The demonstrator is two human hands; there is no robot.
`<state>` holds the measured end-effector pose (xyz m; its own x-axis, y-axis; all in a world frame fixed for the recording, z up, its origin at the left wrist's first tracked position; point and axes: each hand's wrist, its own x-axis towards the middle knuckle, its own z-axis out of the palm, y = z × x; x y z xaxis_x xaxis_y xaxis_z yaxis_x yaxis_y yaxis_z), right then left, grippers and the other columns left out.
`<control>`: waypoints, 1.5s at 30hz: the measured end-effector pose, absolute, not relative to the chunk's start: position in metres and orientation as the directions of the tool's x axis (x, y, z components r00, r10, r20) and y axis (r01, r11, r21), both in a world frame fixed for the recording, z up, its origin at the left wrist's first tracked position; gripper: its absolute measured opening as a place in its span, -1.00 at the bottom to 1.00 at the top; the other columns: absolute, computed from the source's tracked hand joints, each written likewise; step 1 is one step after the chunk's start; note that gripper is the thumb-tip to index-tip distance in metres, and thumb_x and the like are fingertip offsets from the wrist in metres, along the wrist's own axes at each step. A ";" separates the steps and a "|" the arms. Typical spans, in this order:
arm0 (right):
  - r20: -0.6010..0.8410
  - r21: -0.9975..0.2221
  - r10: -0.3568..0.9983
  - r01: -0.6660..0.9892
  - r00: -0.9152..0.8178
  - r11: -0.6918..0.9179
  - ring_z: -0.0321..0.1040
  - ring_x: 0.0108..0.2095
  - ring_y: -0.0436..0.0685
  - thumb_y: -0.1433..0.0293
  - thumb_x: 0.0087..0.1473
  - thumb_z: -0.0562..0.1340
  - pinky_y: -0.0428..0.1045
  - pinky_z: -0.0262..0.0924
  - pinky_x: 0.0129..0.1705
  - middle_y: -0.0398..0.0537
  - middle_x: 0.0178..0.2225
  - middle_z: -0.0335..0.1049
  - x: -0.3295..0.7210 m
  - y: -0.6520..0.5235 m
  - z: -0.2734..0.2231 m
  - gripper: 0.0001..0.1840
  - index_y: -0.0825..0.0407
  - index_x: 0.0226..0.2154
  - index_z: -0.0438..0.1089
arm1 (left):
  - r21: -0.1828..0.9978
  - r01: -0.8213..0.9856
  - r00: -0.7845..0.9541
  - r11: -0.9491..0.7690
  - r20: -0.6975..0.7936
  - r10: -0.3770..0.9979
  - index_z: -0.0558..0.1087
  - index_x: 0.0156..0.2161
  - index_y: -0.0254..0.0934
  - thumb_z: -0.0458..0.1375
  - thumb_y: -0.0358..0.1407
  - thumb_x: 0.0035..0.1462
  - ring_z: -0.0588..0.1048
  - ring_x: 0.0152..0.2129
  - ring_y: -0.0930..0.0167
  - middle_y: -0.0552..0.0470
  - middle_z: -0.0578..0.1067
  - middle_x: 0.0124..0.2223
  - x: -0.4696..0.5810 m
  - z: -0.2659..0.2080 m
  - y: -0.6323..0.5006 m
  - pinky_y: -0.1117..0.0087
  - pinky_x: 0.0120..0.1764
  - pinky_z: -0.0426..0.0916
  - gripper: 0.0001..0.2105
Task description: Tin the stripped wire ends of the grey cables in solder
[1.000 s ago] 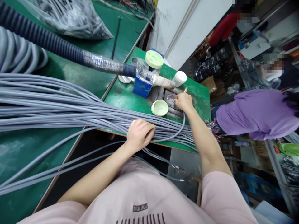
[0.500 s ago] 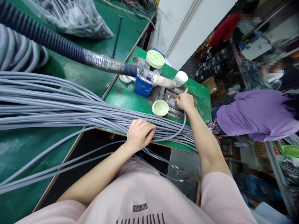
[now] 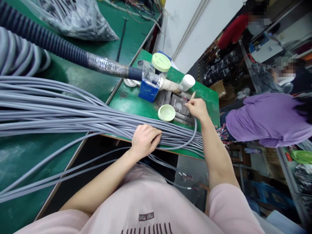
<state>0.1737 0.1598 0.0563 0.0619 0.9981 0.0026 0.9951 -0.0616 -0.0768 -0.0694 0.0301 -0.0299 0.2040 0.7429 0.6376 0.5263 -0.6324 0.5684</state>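
Note:
A thick bundle of grey cables (image 3: 73, 111) runs from the left across the bench edge. My left hand (image 3: 145, 139) lies over it with curled fingers, closed around grey cable near the front edge. Further right, my right hand (image 3: 198, 108) pinches the end of one grey cable (image 3: 195, 130), which loops back down to the bundle. Thin coloured wires (image 3: 186, 100) stick out past those fingertips, over a square pot with a shiny grey surface (image 3: 178, 104). A shallow pale-green dish (image 3: 166, 113) stands just left of the pot.
A ribbed hose (image 3: 65, 48) ends in a nozzle (image 3: 172, 86) behind the pot, propped by a blue box (image 3: 148, 91). A white tub (image 3: 187, 82) and a green-lidded jar (image 3: 161, 62) stand behind. A co-worker in purple (image 3: 265, 120) is at the right.
My right hand has shifted slightly right and nearer to me, with the cable and its wires. The wires now show over the pot's right side. My left hand has hardly moved.

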 end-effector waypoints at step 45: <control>0.027 -0.974 1.000 0.224 -0.006 0.028 0.27 -0.45 0.01 0.20 -0.06 0.36 -0.03 0.21 -0.34 -0.19 -0.49 0.31 0.172 -0.059 0.065 -0.67 -0.07 -0.19 0.53 | 0.763 -0.447 0.707 0.468 -0.019 0.707 0.59 -0.37 -0.33 0.35 -0.13 -0.06 0.49 -0.44 0.44 0.00 0.55 -0.47 0.006 0.008 -0.019 0.38 -0.20 0.34 -0.73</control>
<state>0.1722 -0.0591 0.0654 -0.0061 0.9996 0.0273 0.2245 0.0279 -0.9741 0.0062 -0.0195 0.0078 0.7073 0.7067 -0.0190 -0.4468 0.4678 0.7626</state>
